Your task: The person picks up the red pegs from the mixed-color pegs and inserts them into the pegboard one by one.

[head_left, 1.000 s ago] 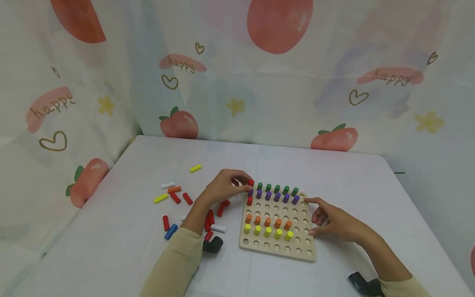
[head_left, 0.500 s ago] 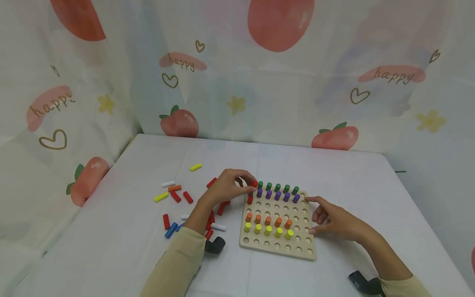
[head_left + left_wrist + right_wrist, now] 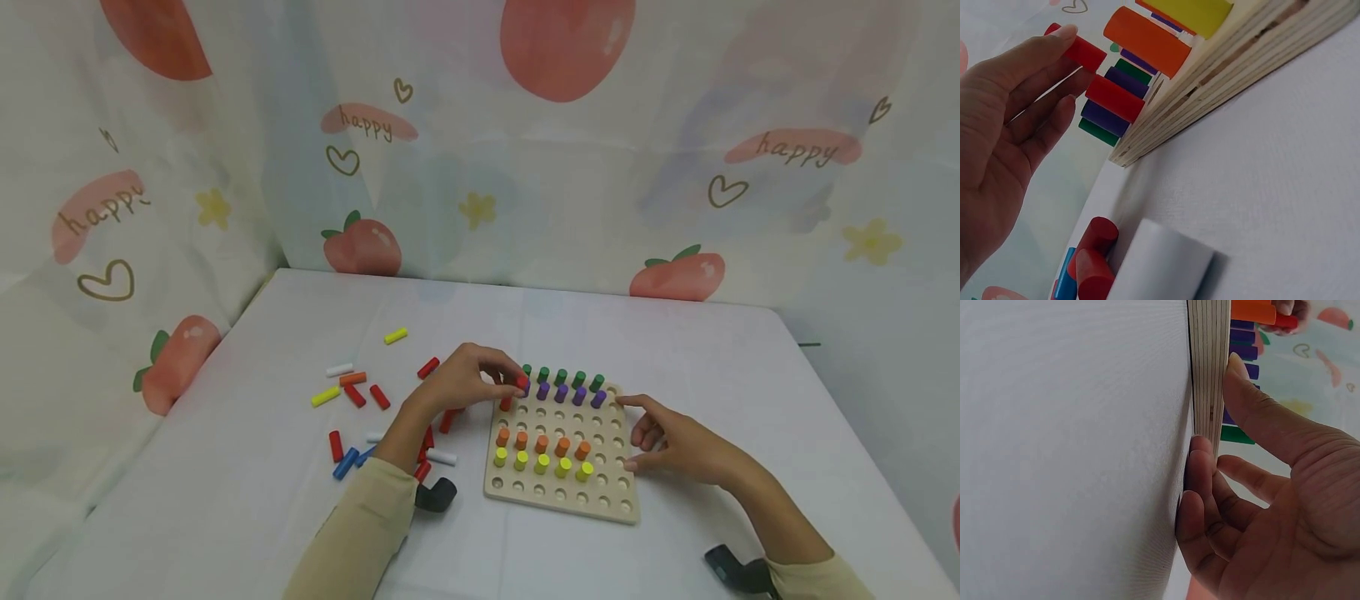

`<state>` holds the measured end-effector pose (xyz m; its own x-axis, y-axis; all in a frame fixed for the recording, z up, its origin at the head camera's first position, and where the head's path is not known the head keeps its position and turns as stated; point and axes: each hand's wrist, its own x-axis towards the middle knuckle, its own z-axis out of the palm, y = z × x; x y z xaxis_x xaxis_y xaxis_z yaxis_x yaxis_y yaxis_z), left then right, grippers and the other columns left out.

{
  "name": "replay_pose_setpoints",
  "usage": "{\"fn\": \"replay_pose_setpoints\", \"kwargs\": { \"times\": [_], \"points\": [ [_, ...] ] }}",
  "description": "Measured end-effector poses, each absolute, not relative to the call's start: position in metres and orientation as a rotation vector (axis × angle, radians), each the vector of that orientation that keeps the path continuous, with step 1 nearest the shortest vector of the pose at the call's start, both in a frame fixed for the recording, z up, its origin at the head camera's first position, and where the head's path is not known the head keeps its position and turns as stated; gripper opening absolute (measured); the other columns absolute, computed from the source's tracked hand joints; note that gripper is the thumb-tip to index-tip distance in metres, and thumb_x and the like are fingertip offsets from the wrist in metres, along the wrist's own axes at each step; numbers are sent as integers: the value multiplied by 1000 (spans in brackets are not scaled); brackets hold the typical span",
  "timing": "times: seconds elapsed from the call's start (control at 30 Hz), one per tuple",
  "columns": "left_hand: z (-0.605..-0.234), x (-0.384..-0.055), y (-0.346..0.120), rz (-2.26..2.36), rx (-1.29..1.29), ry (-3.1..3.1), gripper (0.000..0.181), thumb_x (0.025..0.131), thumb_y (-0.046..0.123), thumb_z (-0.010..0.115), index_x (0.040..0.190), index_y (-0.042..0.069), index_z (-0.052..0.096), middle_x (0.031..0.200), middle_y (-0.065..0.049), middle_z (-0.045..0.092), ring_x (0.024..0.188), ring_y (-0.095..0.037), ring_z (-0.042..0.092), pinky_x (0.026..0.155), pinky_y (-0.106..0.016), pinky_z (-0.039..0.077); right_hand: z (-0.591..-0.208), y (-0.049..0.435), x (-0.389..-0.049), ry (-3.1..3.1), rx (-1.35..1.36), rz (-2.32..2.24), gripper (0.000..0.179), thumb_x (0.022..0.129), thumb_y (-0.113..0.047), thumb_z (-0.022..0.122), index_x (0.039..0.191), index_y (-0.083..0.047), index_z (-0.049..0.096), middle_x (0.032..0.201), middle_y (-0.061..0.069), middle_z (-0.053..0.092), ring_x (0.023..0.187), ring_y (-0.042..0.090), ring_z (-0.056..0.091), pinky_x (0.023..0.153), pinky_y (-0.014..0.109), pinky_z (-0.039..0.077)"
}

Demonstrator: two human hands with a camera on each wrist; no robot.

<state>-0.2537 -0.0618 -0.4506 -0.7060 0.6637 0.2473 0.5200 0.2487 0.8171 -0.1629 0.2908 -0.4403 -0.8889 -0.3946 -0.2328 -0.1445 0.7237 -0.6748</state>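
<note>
My left hand (image 3: 459, 379) pinches a red peg (image 3: 522, 382) between thumb and fingers, over the left part of a wooden pegboard (image 3: 525, 498). In the left wrist view this red peg (image 3: 1089, 54) is tilted and clear of the board. A second red peg (image 3: 506, 404) stands in the leftmost column, beside the purple row. Green and purple pegs fill most of the two far rows; orange pegs (image 3: 542, 446) and yellow pegs (image 3: 542, 466) form two nearer rows. At the board's right edge my right hand (image 3: 678, 446) grips, thumb (image 3: 1244, 394) on the top face and fingers curled against the side.
Loose pegs lie left of the board: several red ones (image 3: 380, 397), white ones (image 3: 442, 457), blue ones (image 3: 346, 463), yellow ones (image 3: 326, 397) and an orange one (image 3: 352, 378). My left forearm hides part of them. Patterned cloth (image 3: 562, 208) hangs behind the white table (image 3: 225, 500).
My left hand has shifted slightly right and toward me with the red peg, from the board's far left corner to beside the purple row. My right hand has stayed in place.
</note>
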Motion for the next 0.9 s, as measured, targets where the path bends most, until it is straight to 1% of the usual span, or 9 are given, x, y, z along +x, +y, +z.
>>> {"fn": "replay_pose_setpoints", "kwargs": {
  "times": [0.13,0.33,0.43,0.6,0.77,0.9],
  "points": [
    [-451,-254,-60,1449,1163,2327,22,92,14,81,113,7,79,103,11,74,95,-9,65,90,-35,56,-441,291,-163,2573,-415,-953,90,81,-22,91,152,-3,38,99,4,55,89,22,54,72,27,49],
    [-452,-253,-59,1465,1179,2286,21,93,12,80,112,6,78,104,8,74,97,-7,67,89,-28,56,-441,291,-164,2576,-403,-945,90,81,-23,90,152,-4,38,99,4,55,90,22,54,72,27,49],
    [-452,-253,-59,1462,1175,2246,21,93,12,80,112,6,78,105,7,74,96,-8,68,90,-28,56,-441,291,-164,2575,-404,-948,91,81,-23,90,153,-4,38,99,4,55,90,22,54,72,27,50],
    [-452,-252,-59,1436,1148,2202,18,93,11,79,111,8,77,103,6,74,95,-8,70,90,-29,56,-441,292,-164,2574,-412,-947,91,81,-23,90,153,-4,37,100,4,55,90,22,54,72,27,50],
    [-454,-252,-58,1418,1114,2194,18,94,12,79,111,9,77,103,8,74,97,-7,70,90,-26,55,-441,291,-164,2576,-413,-946,91,82,-23,90,153,-3,37,100,4,55,91,22,54,73,27,50],
    [-455,-252,-58,1415,1098,2189,18,94,10,79,111,9,78,104,7,75,98,-7,71,89,-26,56,-441,291,-164,2575,-408,-943,90,82,-23,90,153,-3,37,99,4,56,91,22,54,73,27,50]
  ]
}}
